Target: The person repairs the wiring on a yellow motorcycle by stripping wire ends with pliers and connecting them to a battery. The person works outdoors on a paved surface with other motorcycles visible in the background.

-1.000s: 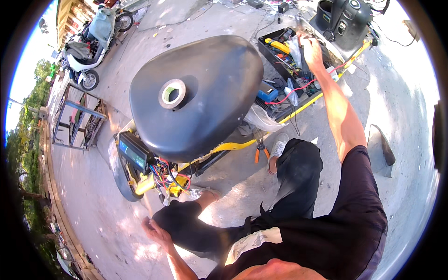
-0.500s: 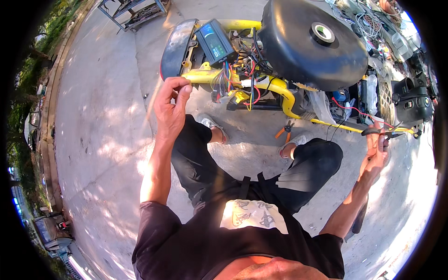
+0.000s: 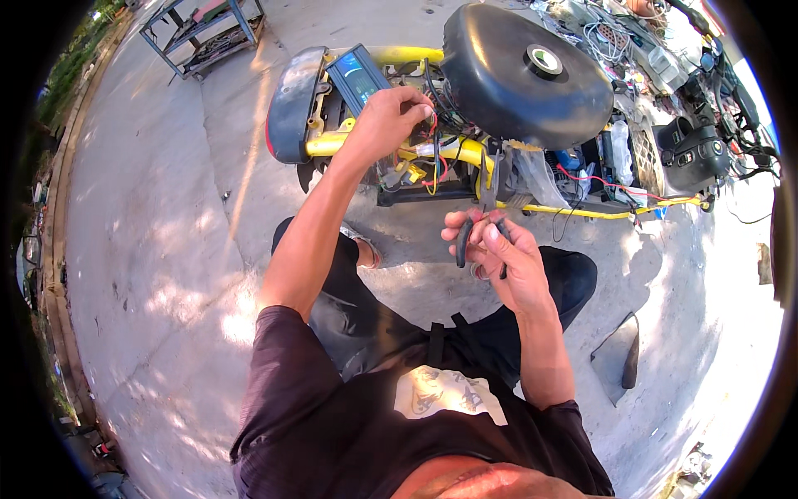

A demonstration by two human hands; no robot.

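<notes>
My left hand reaches over the yellow frame of a partly stripped vehicle. Its thumb and fingers are pinched on thin wires, whose ends are hard to make out. Beside that hand, a box with a blue face rests on the frame. My right hand is closed around black-handled scissors in front of the frame. Their blades point away from me, slightly parted, toward the yellow tube. A yellow connector and a red wire loop hang below my left hand.
A black domed seat lies on the frame with a roll of tape on top. Cables and parts pile up at the far right. A metal rack stands far left. A dark-handled tool lies on the concrete at right.
My left hand has moved right and forward, from the frame's near tube to the wires. My right hand has brought the scissors leftward from the far right to the middle.
</notes>
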